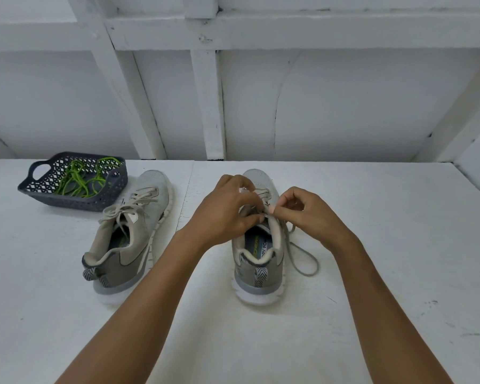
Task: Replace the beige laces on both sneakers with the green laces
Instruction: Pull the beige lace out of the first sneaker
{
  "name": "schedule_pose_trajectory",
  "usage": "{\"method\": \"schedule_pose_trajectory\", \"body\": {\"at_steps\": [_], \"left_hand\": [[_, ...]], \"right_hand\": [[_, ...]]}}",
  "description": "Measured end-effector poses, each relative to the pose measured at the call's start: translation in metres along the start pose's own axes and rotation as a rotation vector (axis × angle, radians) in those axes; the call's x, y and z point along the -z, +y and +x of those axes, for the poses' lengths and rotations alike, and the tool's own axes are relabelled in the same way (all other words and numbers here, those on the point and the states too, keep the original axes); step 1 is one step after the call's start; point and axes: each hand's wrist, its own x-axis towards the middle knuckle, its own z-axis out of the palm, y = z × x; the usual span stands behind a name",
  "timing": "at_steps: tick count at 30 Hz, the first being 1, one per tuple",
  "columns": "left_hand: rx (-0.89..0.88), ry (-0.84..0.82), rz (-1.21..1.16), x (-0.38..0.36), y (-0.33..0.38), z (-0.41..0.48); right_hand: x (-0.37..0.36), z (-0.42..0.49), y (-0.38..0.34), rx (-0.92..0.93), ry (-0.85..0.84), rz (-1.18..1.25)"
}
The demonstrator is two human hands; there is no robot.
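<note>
Looks like a plain home or shed-type work corner; the exact room can't be told. Evidence: the wall (344,106) across the upper half of the frame is bare panels with exposed posts and cross beams. It's all brush-painted white and chipped at the joints. The table (385,245) in the lower half has the same white paint, scuffed, with a seam left of centre. Household items sit on it: left sneaker (150,195), centre sneaker (258,270), and a dark plastic basket (75,200) at left holding green laces (78,180).
</note>
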Motion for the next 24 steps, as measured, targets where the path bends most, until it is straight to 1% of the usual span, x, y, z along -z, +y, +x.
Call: {"method": "schedule_pose_trajectory", "body": {"at_steps": [5, 9, 12, 13, 16, 18, 20, 24], "left_hand": [[-0.087, -0.028, 0.001, -0.003, -0.004, 0.007], [-0.084, 0.03, -0.054, -0.008, -0.006, 0.009], [0.018, 0.127, -0.139, -0.007, -0.007, 0.009], [0.08, 0.174, -0.182, -0.006, -0.008, 0.009], [0.309, 0.317, -0.41, -0.001, -0.009, 0.008], [0.377, 0.308, -0.453, 0.0, -0.013, 0.007], [0.323, 0.25, -0.408, 0.001, -0.016, 0.005], [0.098, 0.089, -0.272, 0.002, -0.013, 0.003]], "right_hand": [[-0.002, 0.004, 0.005, 0.002, -0.022, 0.042], [-0.001, 0.008, 0.009, 0.009, 0.006, 0.055], [0.0, 0.009, 0.01, 0.0, 0.003, 0.056], [0.0, 0.01, 0.011, -0.004, 0.001, 0.056], [-0.002, 0.01, 0.014, -0.009, -0.006, 0.078], [-0.003, 0.01, 0.016, -0.013, -0.007, 0.085], [-0.004, 0.01, 0.016, -0.012, -0.003, 0.082], [-0.005, 0.01, 0.014, -0.016, 0.002, 0.08]]}}
